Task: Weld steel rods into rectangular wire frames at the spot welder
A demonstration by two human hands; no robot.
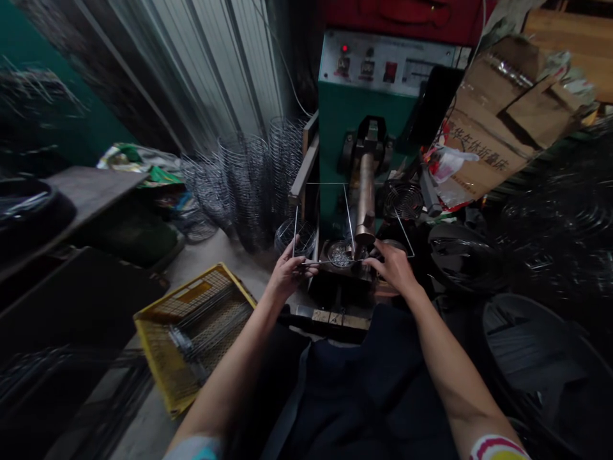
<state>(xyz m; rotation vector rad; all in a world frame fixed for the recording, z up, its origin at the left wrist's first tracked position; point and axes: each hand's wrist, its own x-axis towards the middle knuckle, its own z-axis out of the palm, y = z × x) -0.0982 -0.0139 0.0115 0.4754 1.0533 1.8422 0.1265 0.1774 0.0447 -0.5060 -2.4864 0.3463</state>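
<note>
My left hand (293, 271) is closed on the left side of a thin bent-wire frame (348, 212), fingers pinching it near a lower corner. My right hand (393, 265) is closed by the frame's lower right part, just under the thick metal rod (366, 191) of a green machine (332, 140). The frame's wires stand up in front of the machine and lean out to the right. Between my hands is a round dish (341, 255) of small shiny metal pieces. What exactly my right fingertips pinch is partly hidden.
A yellow crate (218, 271) with wire rods stands at lower left. Behind it rise stacks of round wire racks (244, 185). Cardboard boxes (498, 121) lean at the right, above dark round tubs (541, 370). A red light (345, 48) glows on the machine's panel.
</note>
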